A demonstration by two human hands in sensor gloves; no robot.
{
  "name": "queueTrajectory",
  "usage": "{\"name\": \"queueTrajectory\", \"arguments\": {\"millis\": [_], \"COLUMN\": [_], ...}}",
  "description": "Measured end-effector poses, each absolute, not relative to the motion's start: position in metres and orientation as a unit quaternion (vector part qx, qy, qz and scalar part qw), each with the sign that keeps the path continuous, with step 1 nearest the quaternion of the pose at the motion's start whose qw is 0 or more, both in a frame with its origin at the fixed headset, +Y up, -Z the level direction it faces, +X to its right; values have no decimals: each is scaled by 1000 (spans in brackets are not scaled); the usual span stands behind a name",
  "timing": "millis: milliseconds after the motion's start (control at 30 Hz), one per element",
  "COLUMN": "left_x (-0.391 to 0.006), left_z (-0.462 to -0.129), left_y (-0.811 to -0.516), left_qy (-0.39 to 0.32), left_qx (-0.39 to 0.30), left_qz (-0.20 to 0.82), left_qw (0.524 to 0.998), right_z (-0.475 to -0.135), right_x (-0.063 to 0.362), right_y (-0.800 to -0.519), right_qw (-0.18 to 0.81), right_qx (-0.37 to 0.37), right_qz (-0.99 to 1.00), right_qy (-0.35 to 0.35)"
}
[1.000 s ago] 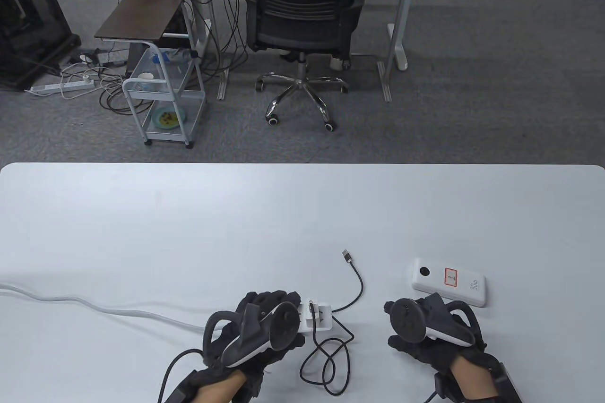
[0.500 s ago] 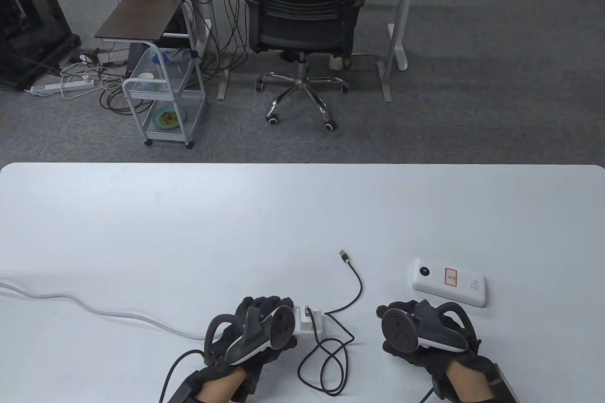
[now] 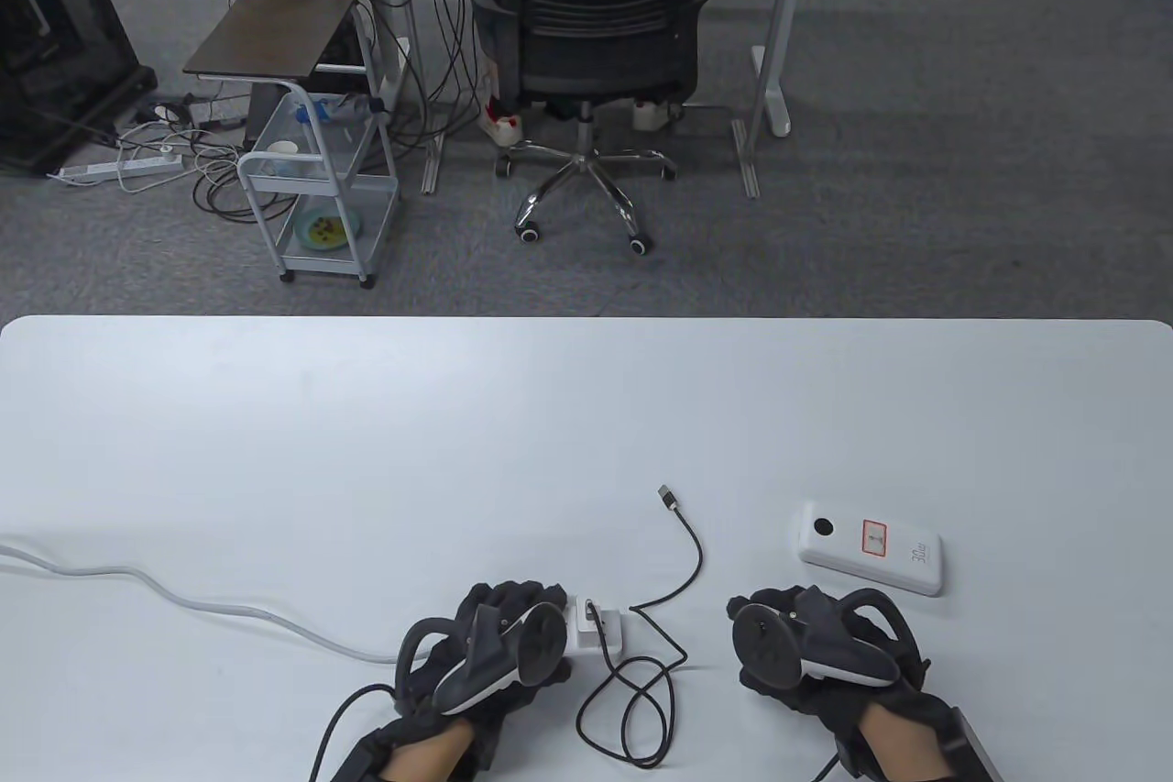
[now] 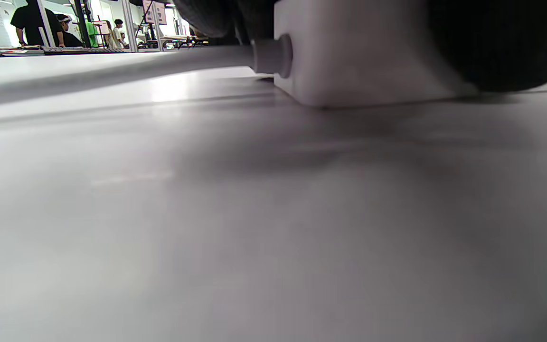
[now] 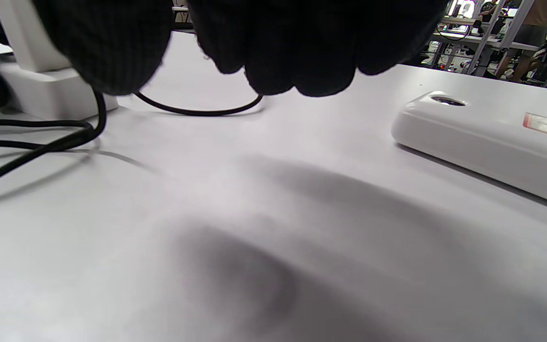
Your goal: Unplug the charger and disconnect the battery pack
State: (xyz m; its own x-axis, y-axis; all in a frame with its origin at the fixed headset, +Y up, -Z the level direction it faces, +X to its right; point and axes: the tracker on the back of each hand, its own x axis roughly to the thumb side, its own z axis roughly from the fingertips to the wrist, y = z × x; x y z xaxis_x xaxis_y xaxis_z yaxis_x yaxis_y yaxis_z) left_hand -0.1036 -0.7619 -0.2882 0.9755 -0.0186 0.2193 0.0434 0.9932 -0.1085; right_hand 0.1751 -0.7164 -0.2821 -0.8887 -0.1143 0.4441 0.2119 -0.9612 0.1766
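A small white power strip lies near the table's front edge, with a grey cord running left. A white charger stands plugged into it. A black cable runs from the charger, loops, and ends in a free plug. The white battery pack lies apart to the right, with nothing plugged in. My left hand grips the strip; its fingers lie over the block. My right hand rests on the table, empty, between the cable and the pack.
The white table stretches away behind the objects. The black cable loop lies between my two hands. An office chair and a small cart stand on the floor beyond the table's far edge.
My left hand has slid the strip and charger a little left and nearer. The cable's free end shifted slightly left. My right hand has also moved a little left. The chair behind has turned.
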Motion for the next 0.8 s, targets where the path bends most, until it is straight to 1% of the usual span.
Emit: {"name": "queueTrajectory", "arguments": {"millis": [233, 367, 467, 633, 800], "left_x": [-103, -99, -93, -92, -87], "left_z": [-287, -283, -280, -278, -274], "left_y": [-761, -762, -761, -762, -760], "left_qy": [-106, -107, -102, -101, -95], "left_qx": [-57, -52, -45, -47, -35], "left_qz": [-19, -38, -74, -82, -109], "left_qw": [993, 992, 991, 990, 989], "right_z": [-285, -289, -290, -287, -285], "right_x": [178, 187, 187, 185, 187], "right_y": [-718, -718, -719, -719, -720], "right_qw": [84, 61, 76, 87, 82], "right_qx": [-209, -192, -185, -182, -178], "right_qz": [-968, -972, -972, -972, -974], "right_qy": [-114, -122, -126, -119, -116]}}
